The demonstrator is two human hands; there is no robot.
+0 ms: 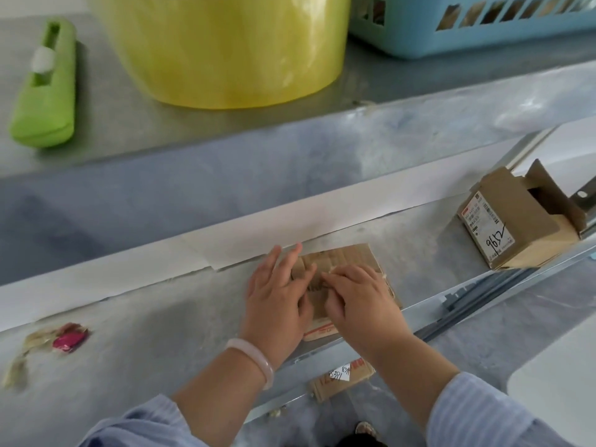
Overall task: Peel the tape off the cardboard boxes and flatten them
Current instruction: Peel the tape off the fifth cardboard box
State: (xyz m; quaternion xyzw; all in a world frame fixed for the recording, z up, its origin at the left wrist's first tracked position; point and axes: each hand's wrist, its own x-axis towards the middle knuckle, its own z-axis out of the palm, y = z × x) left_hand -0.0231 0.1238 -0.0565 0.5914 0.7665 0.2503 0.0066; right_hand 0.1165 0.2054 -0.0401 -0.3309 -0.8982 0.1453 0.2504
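Grey surface (pixel 154 321) fills most of my view. Landmark is the flat cardboard (pixel 351 256), lying on it at centre, near the front edge. Yellow tub (pixel 225 50) sits well behind the cardboard on the raised shelf (pixel 106 130). Blue basket (pixel 483 33) is behind & to its right, same shelf. Box (pixel 516 227), flaps open, label marked 9652, stands well right of the cardboard. Green cutter (pixel 45 88) is far behind-left of it, on the shelf.

L hand (pixel 277 301) lies on the cardboard's left part, fingers straight & spread, pressing down. R hand (pixel 361 295) is on its right part, fingers bent, tips beside the L fingertips. Can't tell if it pinches tape, too blurred. Tape wad (pixel 38 341) w/ a pink scrap lies well left of the cardboard. Pale bangle (pixel 254 359) on L wrist.
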